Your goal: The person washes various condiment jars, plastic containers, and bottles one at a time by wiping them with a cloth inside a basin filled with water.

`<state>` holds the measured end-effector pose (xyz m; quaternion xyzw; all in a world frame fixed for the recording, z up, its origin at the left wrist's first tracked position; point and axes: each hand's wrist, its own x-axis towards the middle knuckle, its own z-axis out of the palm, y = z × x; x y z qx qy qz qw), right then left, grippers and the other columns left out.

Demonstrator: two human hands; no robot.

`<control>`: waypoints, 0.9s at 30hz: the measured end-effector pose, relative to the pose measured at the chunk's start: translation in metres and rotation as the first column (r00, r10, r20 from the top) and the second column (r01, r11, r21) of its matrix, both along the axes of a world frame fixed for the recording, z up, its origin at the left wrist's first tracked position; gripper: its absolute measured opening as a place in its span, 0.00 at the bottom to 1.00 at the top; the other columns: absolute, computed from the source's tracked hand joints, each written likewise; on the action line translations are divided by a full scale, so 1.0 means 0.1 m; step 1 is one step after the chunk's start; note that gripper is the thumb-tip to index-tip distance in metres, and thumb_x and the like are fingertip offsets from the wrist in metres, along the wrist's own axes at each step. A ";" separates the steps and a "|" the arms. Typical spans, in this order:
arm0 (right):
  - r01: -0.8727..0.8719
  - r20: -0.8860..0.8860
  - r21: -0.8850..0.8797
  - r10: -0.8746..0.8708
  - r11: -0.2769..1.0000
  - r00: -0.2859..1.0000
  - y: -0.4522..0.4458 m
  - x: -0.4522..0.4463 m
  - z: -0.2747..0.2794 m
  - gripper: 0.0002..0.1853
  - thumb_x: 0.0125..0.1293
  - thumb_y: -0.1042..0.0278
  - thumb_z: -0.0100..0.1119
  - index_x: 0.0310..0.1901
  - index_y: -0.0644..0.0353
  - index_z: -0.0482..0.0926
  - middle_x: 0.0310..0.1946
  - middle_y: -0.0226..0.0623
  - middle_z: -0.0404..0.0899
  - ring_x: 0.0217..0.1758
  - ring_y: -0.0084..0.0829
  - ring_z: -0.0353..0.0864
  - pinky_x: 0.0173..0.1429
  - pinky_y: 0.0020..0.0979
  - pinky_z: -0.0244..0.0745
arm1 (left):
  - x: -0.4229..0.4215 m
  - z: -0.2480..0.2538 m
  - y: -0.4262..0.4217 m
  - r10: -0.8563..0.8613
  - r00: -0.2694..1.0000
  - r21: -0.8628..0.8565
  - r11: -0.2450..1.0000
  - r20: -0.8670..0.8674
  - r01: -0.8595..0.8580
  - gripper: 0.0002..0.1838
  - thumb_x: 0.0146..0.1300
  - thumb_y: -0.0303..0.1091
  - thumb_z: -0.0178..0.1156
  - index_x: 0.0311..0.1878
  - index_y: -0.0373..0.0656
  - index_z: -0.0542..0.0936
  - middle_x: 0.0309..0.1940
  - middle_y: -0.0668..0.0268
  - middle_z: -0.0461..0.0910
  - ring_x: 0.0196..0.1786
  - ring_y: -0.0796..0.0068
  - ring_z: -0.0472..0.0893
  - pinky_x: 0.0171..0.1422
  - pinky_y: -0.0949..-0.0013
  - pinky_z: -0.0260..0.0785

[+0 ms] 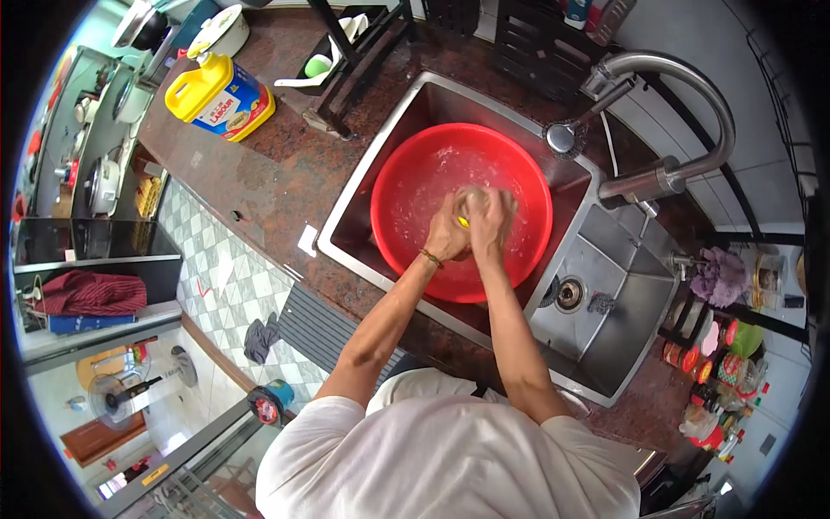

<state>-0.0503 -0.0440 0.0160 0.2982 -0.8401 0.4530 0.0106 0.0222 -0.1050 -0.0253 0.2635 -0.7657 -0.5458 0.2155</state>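
A red plastic basin (398,164) with soapy water in it sits inside the left bowl of the steel sink. Over the water, near the basin's middle, my two hands are close together. My left hand (445,232), with a band at the wrist, is closed around the left side of something small. My right hand (491,227) curls over it from the right. A bright yellow patch (464,222) shows between the fingers. The rest of the held thing is mostly covered and slightly blurred, so I cannot tell its kind.
The curved tap (726,121) is at the back right. A smaller sink bowl with a drain (570,295) lies right of the basin. On the counter to the left stands a yellow detergent jug (226,102). Jars and bottles (709,372) line the right side.
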 end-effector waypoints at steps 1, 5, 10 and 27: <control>0.021 0.218 -0.121 0.006 0.992 0.976 -0.04 -0.11 -0.07 0.16 0.59 0.58 0.54 0.42 0.61 0.75 0.37 0.41 0.73 0.44 0.40 0.71 0.54 0.38 0.64 | -0.01 0.08 0.00 0.001 0.994 0.156 0.988 -0.113 0.017 0.35 0.41 0.42 0.70 0.52 0.37 0.68 0.41 0.58 0.77 0.44 0.63 0.78 0.49 0.64 0.70; 0.111 0.754 -0.551 0.437 0.827 0.490 0.04 -0.34 -0.27 0.24 0.67 0.48 0.43 0.45 0.65 0.71 0.44 0.43 0.73 0.53 0.37 0.70 0.54 0.35 0.63 | -0.03 0.37 0.08 0.078 0.966 0.613 0.785 -0.246 0.092 0.31 0.48 0.38 0.67 0.54 0.39 0.67 0.46 0.63 0.74 0.47 0.74 0.75 0.54 0.67 0.68; -0.055 0.292 -0.169 0.103 0.984 0.951 0.25 -0.03 -0.10 0.22 0.66 0.50 0.48 0.44 0.66 0.70 0.46 0.47 0.70 0.52 0.38 0.70 0.52 0.37 0.65 | -0.14 0.07 0.00 0.213 0.956 0.801 0.597 -0.204 0.038 0.22 0.59 0.42 0.57 0.53 0.41 0.67 0.43 0.65 0.74 0.42 0.77 0.76 0.45 0.70 0.72; -0.053 0.346 -0.025 0.058 0.998 0.936 0.25 -0.07 -0.15 0.22 0.66 0.49 0.45 0.50 0.60 0.64 0.53 0.55 0.67 0.54 0.45 0.69 0.53 0.44 0.65 | -0.27 -0.11 0.03 0.209 0.973 0.622 0.776 -0.100 -0.103 0.17 0.65 0.40 0.53 0.51 0.38 0.72 0.40 0.64 0.76 0.41 0.79 0.75 0.44 0.73 0.70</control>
